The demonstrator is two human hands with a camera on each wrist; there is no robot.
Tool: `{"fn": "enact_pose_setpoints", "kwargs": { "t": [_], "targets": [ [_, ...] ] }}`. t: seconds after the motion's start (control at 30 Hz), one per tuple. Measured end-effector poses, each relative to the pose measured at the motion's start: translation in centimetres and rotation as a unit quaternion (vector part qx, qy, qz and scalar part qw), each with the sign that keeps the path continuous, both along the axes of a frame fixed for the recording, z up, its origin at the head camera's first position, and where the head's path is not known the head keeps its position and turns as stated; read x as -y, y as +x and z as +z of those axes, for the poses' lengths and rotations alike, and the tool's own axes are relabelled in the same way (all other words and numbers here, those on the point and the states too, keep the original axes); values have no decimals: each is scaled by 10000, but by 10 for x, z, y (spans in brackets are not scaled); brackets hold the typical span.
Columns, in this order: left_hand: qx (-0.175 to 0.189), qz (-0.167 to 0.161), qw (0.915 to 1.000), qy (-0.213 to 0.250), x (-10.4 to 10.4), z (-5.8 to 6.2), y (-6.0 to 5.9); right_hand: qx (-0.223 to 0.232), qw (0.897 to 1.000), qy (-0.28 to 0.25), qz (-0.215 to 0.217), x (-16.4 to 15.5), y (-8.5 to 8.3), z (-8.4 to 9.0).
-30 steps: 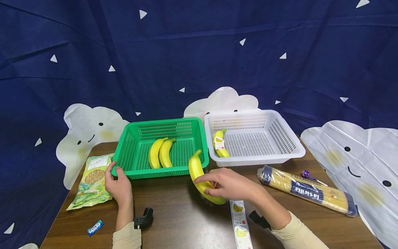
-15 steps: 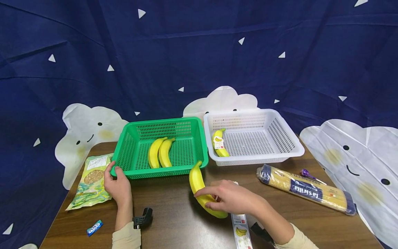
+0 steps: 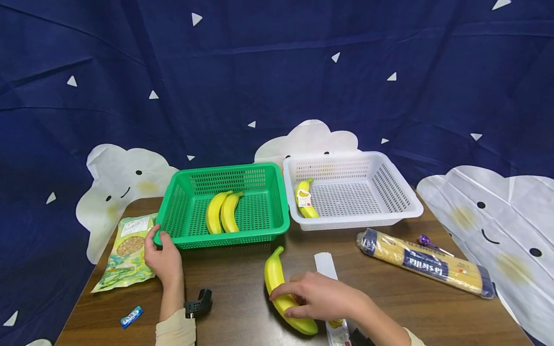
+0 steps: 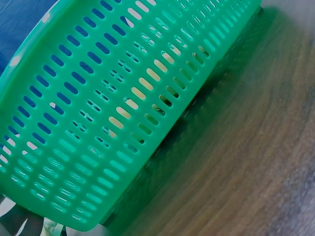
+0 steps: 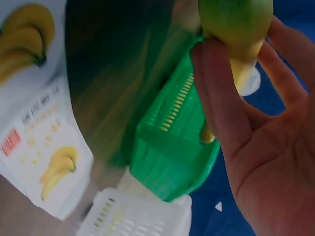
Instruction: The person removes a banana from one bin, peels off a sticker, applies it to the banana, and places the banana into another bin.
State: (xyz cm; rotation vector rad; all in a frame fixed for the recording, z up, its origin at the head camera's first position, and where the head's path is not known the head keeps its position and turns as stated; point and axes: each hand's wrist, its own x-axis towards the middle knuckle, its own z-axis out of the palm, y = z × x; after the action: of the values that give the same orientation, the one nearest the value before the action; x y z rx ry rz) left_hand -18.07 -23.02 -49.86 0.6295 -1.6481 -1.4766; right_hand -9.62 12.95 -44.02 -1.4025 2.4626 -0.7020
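Observation:
My right hand holds a yellow banana low over the table in front of the baskets; I cannot tell if it touches the wood. In the right wrist view the fingers curl against the banana's greenish end. At the near left corner of a green basket, my left hand grips the rim. Two bananas lie side by side in that basket. The left wrist view shows the basket's slotted wall but no hand. A strip of banana stickers runs partly beneath my right hand.
Right of the green basket stands a white basket with one stickered banana in it. A spaghetti pack and a purple lollipop lie at right. At left are a snack bag and a small blue packet.
My right hand has brought the banana down and nearer to me, away from the green basket's front corner. More of the sticker strip's far end shows. The left hand keeps its place.

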Motion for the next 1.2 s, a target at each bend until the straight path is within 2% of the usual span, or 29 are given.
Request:
{"fn": "enact_pose_setpoints", "kwargs": {
  "t": [0.33,0.63,0.73,0.8,0.87,0.93,0.97,1.07,1.17,1.2],
  "targets": [
    [76,-137,9999,42,2,3,-1,-146,9995,197,-206,7,4,-16],
    [309,-536,9972,411,3,10,4,-79,9996,61,-279,8,5,-22],
    [423,-272,9986,156,2,15,8,-28,9996,64,-288,7,5,-23],
    [399,123,9991,-108,1,22,12,84,9994,77,-331,7,6,-24],
    [206,516,9978,-348,-2,32,16,211,9990,105,-388,5,7,-23],
    [-124,677,9962,-540,-8,45,21,412,9978,155,-498,3,8,-21],
    [-282,602,9959,-617,-13,53,25,475,9971,190,-568,1,8,-20],
    [-802,46,9926,-914,-33,78,38,691,9944,245,-759,-6,8,-19],
    [-1089,-598,9816,-1450,-55,97,52,860,9912,188,-992,-14,9,-20],
    [-1161,-723,9765,-1665,-60,101,54,964,9894,150,-1080,-18,9,-20]
  ]
}}
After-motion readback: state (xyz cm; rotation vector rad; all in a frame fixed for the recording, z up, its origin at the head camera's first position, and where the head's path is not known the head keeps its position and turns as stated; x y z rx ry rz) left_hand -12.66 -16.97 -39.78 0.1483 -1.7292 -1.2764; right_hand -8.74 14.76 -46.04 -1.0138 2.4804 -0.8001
